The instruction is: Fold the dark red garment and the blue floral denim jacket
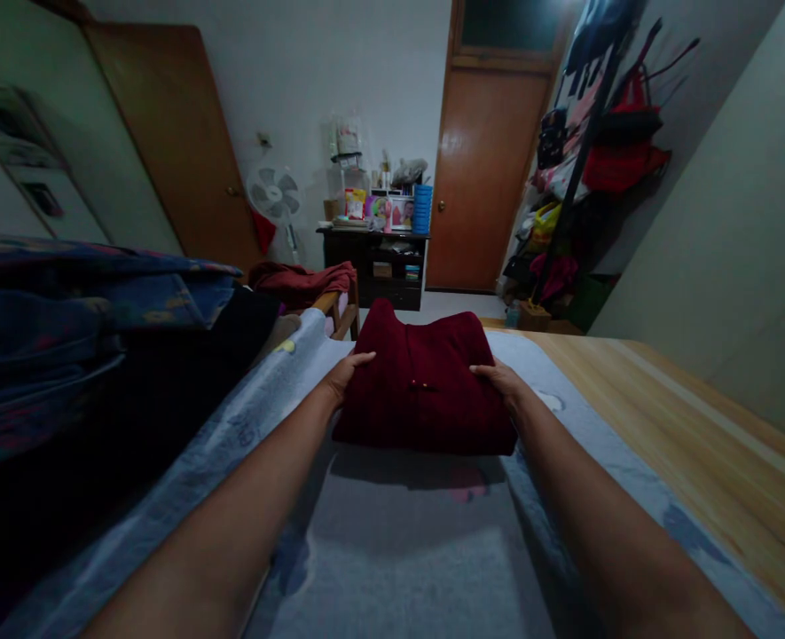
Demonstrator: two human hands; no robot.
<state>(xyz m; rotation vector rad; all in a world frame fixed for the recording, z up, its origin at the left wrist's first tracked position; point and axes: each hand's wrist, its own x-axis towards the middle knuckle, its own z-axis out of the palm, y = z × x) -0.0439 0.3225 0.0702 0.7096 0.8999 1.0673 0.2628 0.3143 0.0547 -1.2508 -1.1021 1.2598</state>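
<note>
A dark red folded garment (425, 399) with small gold-coloured details near its middle is held between my two hands, over a light blue-grey sheet (405, 559). Its lower edge casts a shadow on the sheet. My left hand (347, 376) grips the left side, thumb on top and fingers hidden beneath. On the right side, my right hand (502, 380) grips it the same way, its other fingers out of sight behind the cloth.
Dark and blue patterned clothes (86, 302) are heaped at the left. A bare wooden board (685, 399) runs along the right. Beyond are a reddish cloth (305, 282) over a wooden frame, a fan (276, 195), a dark cabinet (372, 266) and hanging bags (624, 151).
</note>
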